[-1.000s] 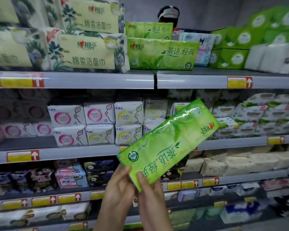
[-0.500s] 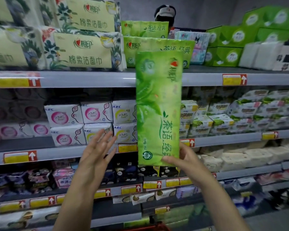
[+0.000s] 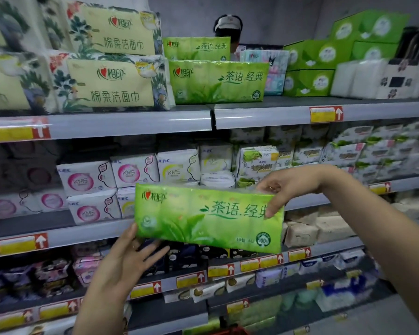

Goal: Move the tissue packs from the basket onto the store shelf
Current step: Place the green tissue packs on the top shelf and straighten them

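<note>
Fingers (image 3: pixel 273 206) of the right hand (image 3: pixel 293 184) pinch the tissue pack (image 3: pixel 203 218); the left hand (image 3: pixel 126 259) props its corner with straight fingers (image 3: pixel 155 249).

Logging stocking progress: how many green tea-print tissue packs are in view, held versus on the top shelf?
Held pack: 1
Shelf packs: 2 (lower pack, upper pack)
Total: 3

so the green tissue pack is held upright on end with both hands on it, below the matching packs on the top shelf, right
No, not upright: the head view shows the green tissue pack lying lengthwise, almost level. The left hand and right hand are on it, below the matching packs on the top shelf.
</note>
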